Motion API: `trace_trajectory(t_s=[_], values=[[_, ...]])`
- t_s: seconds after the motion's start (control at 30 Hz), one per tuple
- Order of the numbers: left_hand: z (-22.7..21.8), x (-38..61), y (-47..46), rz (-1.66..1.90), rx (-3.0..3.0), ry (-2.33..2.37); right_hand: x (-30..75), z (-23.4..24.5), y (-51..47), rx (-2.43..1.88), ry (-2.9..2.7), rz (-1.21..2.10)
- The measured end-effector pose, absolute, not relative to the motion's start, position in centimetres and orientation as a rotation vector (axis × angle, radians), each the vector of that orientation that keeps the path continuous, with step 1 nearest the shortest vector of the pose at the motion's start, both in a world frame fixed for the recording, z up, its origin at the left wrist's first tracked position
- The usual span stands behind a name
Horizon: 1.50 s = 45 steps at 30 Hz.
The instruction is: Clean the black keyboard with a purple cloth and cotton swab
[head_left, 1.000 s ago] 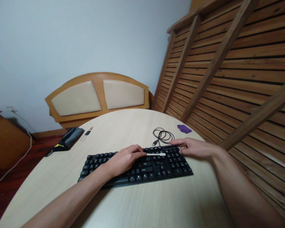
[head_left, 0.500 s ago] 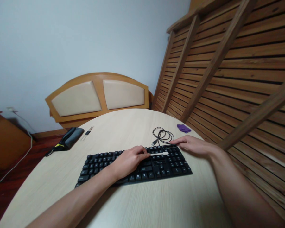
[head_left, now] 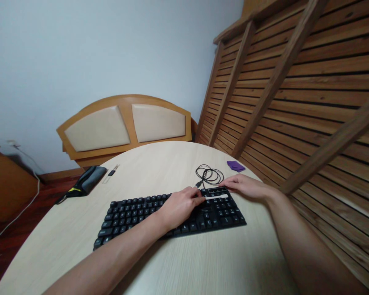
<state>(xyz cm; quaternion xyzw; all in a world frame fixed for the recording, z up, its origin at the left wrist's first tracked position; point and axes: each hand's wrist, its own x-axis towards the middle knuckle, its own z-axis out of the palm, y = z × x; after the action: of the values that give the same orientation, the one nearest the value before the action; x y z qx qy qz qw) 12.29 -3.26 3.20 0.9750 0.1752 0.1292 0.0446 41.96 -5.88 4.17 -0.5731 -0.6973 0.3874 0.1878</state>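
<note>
A black computer keyboard (head_left: 130,216) lies at a slight slant on the round table, its middle hidden under my left hand and forearm. My left hand (head_left: 183,205) is closed on a slim white stick (head_left: 217,197) with a wider tip, held nearly level over the keys. That tip points right, over the top of the number pad; whether it touches the keys I cannot tell. At the keyboard's top right corner, my right hand (head_left: 242,186) grips the back edge with its fingertips. The keyboard's coiled black cable (head_left: 213,175) rests just behind, its USB plug near my left hand.
A folded purple cloth (head_left: 235,165) lies beyond my right hand. On the table's left edge are a black and grey pouch (head_left: 90,180) and a small dark item (head_left: 112,173). The pale table (head_left: 178,266) stands by a slatted wooden panel (head_left: 295,106) and a headboard (head_left: 127,123).
My left hand has slid right along the keyboard with the white stick, whose tip is now farther over the number pad. My right hand stays at the corner. The view has shifted slightly.
</note>
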Motion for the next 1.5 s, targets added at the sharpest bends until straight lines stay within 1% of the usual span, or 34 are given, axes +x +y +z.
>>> trace_trajectory(t_s=[0.53, 0.83, 1.5], values=[[3.6, 15.2, -4.1, 0.34, 3.107, 0.532, 42.9, 3.1, -5.2, -1.504, -2.022, 1.095], [3.7, 13.2, -3.5, 0.296, 3.203, 0.493, 42.8, 3.1, -5.3, -1.493, -2.004, 1.095], [3.8, 8.0, -3.4, 0.294, 3.084, 0.559, 42.6, 3.4, -5.4, -1.505, -1.97, 1.134]])
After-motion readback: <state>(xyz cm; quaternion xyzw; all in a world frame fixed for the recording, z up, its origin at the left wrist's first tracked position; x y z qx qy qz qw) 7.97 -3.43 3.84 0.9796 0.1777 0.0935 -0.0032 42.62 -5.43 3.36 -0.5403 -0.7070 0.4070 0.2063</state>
